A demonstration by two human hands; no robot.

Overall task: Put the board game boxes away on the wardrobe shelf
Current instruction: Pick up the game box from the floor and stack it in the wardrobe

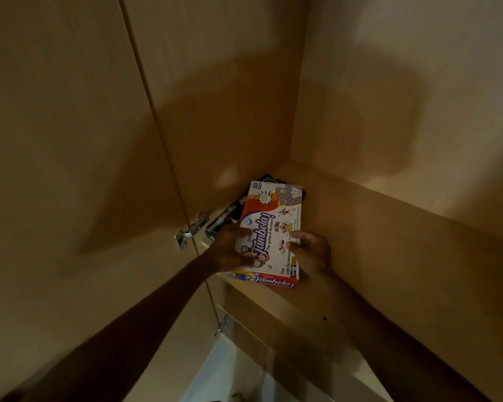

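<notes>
Over the dark box [235,205] at the shelf's [389,227] left end, the Tambola box [269,224] is gripped at its near end by the left hand [230,249] and right hand [312,250]; best pushed in level and square.

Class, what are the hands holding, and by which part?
The Tambola box: left hand on its left side, right hand on its right side.

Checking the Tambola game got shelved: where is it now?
The Tambola box is low centre in the head view, at the shelf's left end over a dark box, beside the door hinge, gripped by left hand and right hand.
</notes>
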